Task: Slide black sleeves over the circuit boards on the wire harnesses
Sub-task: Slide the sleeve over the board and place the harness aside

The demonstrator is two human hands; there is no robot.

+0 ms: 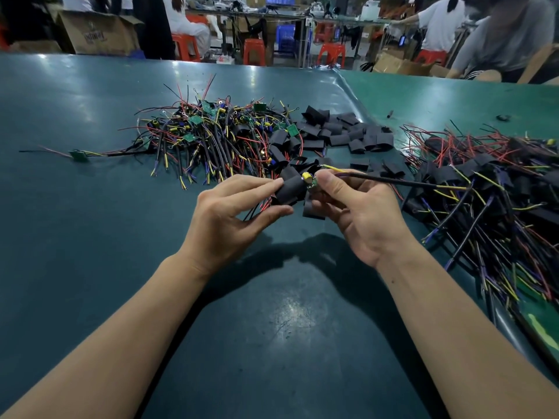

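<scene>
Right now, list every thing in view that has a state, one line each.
left hand: pinching a black sleeve
black sleeve: partly over the circuit board, not yet covering it
circuit board: end still exposed, with a yellow capacitor
right hand: gripping the harness cable beside the board
bare harnesses pile: boards uncovered
loose sleeves pile: unused
right-side harnesses pile: sleeves on

Both forearms are bare to the frame edge, with seemingly no rings on either hand [225, 214].
</scene>
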